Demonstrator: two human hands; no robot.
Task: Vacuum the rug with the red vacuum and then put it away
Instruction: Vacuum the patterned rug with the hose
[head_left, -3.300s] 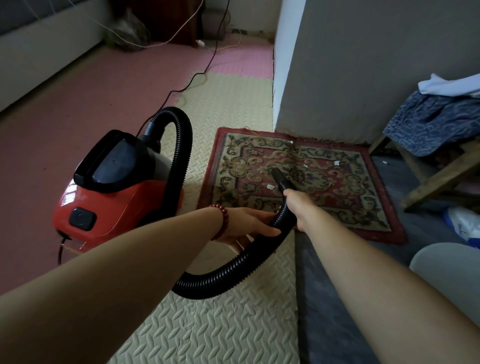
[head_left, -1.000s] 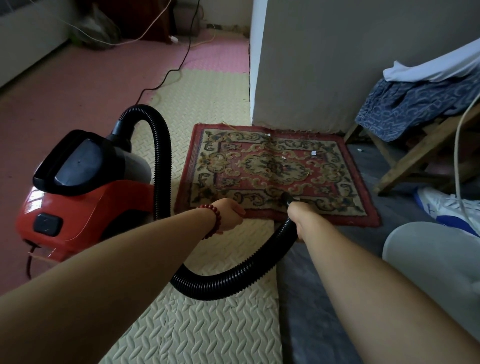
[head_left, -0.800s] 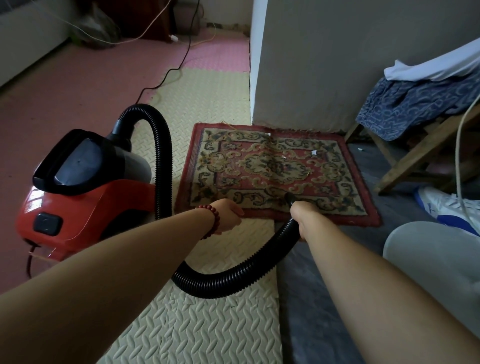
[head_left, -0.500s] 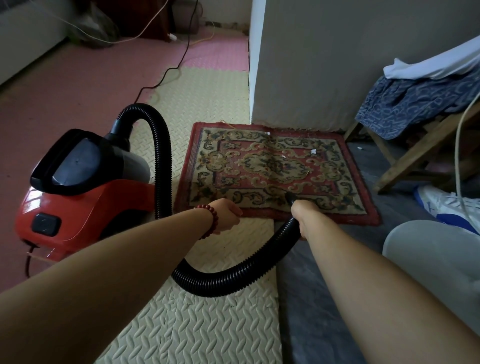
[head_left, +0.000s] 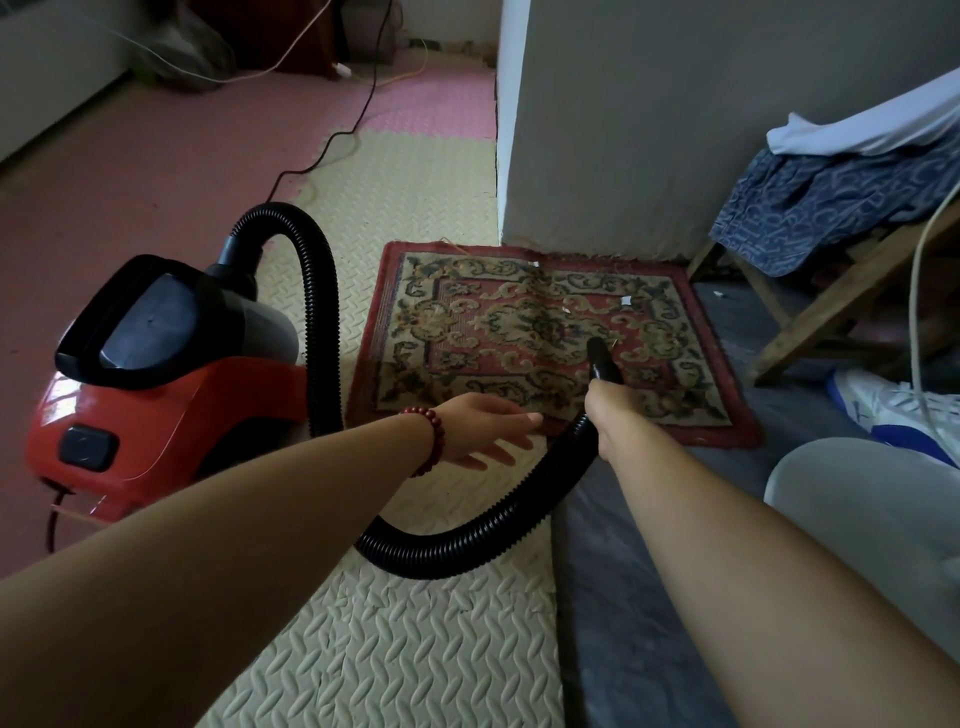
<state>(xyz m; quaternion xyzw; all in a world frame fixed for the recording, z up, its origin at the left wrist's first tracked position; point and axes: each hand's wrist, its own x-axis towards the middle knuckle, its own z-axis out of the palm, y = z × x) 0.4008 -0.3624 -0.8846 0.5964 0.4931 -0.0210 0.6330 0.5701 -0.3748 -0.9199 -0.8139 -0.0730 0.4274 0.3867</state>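
The right hand (head_left: 610, 415) holds the black hose (head_left: 467, 545), but its fingers are hidden under the back of the hand. The left forearm (head_left: 234, 519) covers the near corner of the red vacuum (head_left: 171, 410). White bits (head_left: 626, 300) on the rug (head_left: 467, 332) are too small to tell. The right edge cuts the white shoe (head_left: 893, 410).

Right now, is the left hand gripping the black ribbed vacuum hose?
No, the left hand has straight fingers beside the black ribbed vacuum hose; only the right hand grips it.
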